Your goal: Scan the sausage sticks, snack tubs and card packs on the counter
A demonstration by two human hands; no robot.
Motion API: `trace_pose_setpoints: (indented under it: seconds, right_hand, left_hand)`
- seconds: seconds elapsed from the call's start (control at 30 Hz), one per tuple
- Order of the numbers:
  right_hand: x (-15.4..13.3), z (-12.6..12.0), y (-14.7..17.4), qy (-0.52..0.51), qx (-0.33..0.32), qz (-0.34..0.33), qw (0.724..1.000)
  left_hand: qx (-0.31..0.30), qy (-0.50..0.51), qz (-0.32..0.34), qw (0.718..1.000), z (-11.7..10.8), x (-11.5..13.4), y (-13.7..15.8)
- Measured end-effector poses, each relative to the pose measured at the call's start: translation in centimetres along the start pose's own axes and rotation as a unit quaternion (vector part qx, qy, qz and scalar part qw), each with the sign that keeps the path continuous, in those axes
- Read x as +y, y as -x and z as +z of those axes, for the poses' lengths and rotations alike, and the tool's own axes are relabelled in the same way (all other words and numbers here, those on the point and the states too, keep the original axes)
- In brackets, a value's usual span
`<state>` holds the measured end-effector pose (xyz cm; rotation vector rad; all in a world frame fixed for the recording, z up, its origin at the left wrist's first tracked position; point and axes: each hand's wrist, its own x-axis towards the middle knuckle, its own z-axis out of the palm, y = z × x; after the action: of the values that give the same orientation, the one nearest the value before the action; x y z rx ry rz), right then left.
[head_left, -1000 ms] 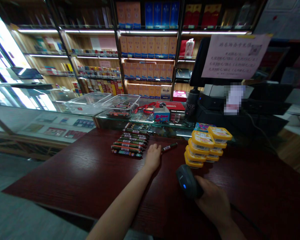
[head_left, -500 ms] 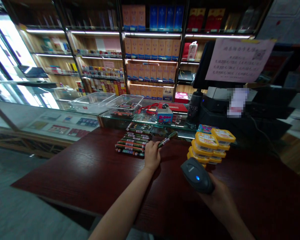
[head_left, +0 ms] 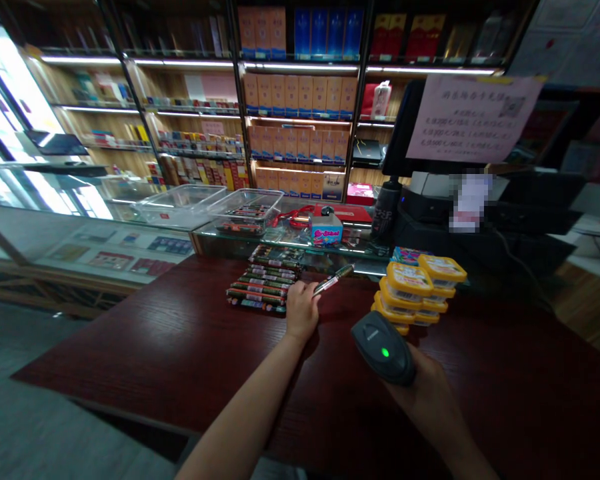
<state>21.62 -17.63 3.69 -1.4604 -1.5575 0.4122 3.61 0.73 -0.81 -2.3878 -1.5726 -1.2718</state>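
Note:
My left hand point(head_left: 303, 310) is closed around one end of a slim dark-green stick-shaped packet point(head_left: 334, 279) with a pale label; its other end points up and to the right. Just left of that hand, a pile of similar stick packets point(head_left: 260, 288) lies on the dark wooden table point(head_left: 170, 360). My right hand point(head_left: 427, 387) grips a dark grey barcode scanner point(head_left: 384, 350), whose top light glows green. The scanner's front is turned toward the stick packet, and its handle is mostly hidden by my fingers. Yellow-lidded tubs point(head_left: 410, 280) stand stacked just beyond the scanner.
Behind the table runs a glass counter point(head_left: 220, 237) with clear plastic bins point(head_left: 250, 207) and a small colourful box point(head_left: 327, 230). At the right stands a monitor point(head_left: 400, 133) with a pink paper notice point(head_left: 475, 120). Shelves of boxed goods point(head_left: 300, 97) fill the back wall.
The scanner's light has turned from blue to green. My right hand and the scanner have shifted slightly left. The held stick packet's label now looks brighter.

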Motion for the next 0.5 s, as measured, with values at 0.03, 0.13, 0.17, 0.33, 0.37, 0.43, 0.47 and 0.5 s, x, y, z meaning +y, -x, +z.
trace_pose_setpoints:
  seconds: [0.03, 0.13, 0.17, 0.33, 0.37, 0.43, 0.47, 0.5]
  right_hand:
    - [0.1, 0.0, 0.0, 0.008, 0.0, 0.0, 1.0]
    - [0.6, -0.1, 0.0, 0.094, 0.0, -0.004, 0.996]
    - [0.9, -0.1, 0.0, 0.144, 0.004, -0.01, 0.99]
    - [3.3, 0.3, 0.2, 0.352, 0.035, -0.091, 0.931]
    - [3.9, 0.4, 0.3, 0.363, 0.036, -0.106, 0.925]
    - [5.1, 0.7, 0.5, 0.368, 0.029, -0.122, 0.921]
    - [5.6, 0.7, 0.6, 0.366, 0.024, -0.126, 0.922]
    - [6.0, 0.7, 0.7, 0.364, 0.02, -0.129, 0.922]
  left_hand:
    - [0.008, 0.004, 0.009, 1.0, 0.0, 0.0, 0.0]
    - [0.028, 0.009, 0.029, 0.999, 0.0, -0.1, 0.2]
    - [0.031, 0.007, 0.033, 0.999, 0.0, -0.1, 0.2]
    - [0.028, -0.013, 0.048, 0.998, -0.1, 0.0, 0.4]
    - [0.028, -0.016, 0.048, 0.998, -0.1, 0.0, 0.5]
    - [0.03, -0.015, 0.05, 0.998, 0.0, 0.1, 0.6]
    - [0.032, -0.013, 0.053, 0.998, 0.0, 0.1, 0.6]
    - [0.034, -0.011, 0.056, 0.998, -0.1, 0.0, 0.6]
